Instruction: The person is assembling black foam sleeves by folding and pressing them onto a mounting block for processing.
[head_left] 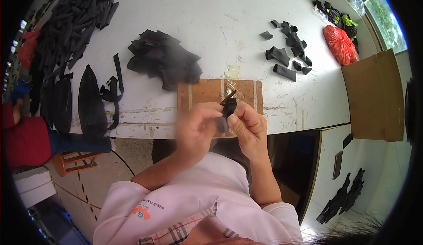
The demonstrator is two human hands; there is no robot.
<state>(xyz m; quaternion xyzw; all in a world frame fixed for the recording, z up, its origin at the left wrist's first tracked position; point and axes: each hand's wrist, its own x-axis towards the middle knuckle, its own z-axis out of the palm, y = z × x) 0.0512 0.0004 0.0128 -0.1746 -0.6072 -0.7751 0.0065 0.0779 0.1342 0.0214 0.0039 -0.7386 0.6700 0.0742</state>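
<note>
A small folded piece of black material [229, 107] is held up between my hands, above the near edge of the table. My right hand [250, 125] is closed on it, with the thumb pressed along its side. The fingertips of my left hand [197, 128] are pinched together at its left edge; that hand is slightly blurred. A thin dark-brown sliver [229, 96] sticks up at the top of the piece by the left fingertips; I cannot make out what it is. Beneath lies a brown board [200, 96] with pale tape strips across it.
A heap of flat black pieces [161, 55] lies beyond the board. Short black tubes [284, 71] are scattered to the right; many black strips [77, 29] pile up far left. A cardboard box [374, 95] and red bag [339, 44] stand right. Another person [26, 141] sits left.
</note>
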